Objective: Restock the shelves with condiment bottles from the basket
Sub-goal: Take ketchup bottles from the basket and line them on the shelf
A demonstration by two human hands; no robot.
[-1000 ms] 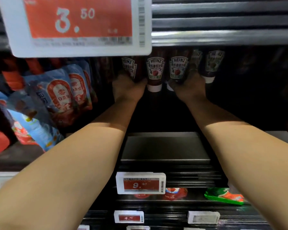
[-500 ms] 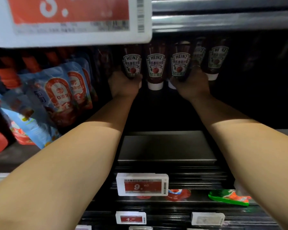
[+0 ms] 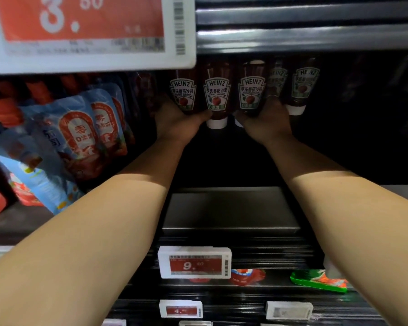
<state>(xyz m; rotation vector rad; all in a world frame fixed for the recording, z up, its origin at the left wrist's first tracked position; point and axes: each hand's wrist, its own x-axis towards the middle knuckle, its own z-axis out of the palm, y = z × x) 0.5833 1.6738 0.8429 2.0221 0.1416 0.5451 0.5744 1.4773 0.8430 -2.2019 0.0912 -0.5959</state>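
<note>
A: Head camera, and you've got both arms stretched deep into the shelf [image 3: 231,208]. Your left hand [image 3: 178,122] wraps the base of the left Heinz ketchup bottle [image 3: 183,92], thumb reaching across toward the middle Heinz ketchup bottle [image 3: 217,96].

B: And your right hand [image 3: 266,124] is clamped round the right Heinz ketchup bottle [image 3: 252,94], low on its body. There's a ring [image 3: 272,96] on one of your fingers up behind it.

A: All three bottles stand cap-down in a tight row at the back, labels facing you. The middle one's white cap [image 3: 217,123] shows between your hands; nothing grips that one.

B: Behind your right hand, two more Heinz bottles [image 3: 304,87] sit in the dark, touching or just beside the row, hard to tell which.

A: To your left, blue-and-red sauce pouches [image 3: 80,132] lean in a stack on the same shelf level.

B: Overhead, the big red price tag [image 3: 80,24] reads 3.50. Below your arms, a smaller price tag [image 3: 194,262] reads 9.40 on the shelf edge.

A: Lower still, a green packet [image 3: 318,281] lies flat near your right forearm.
</note>
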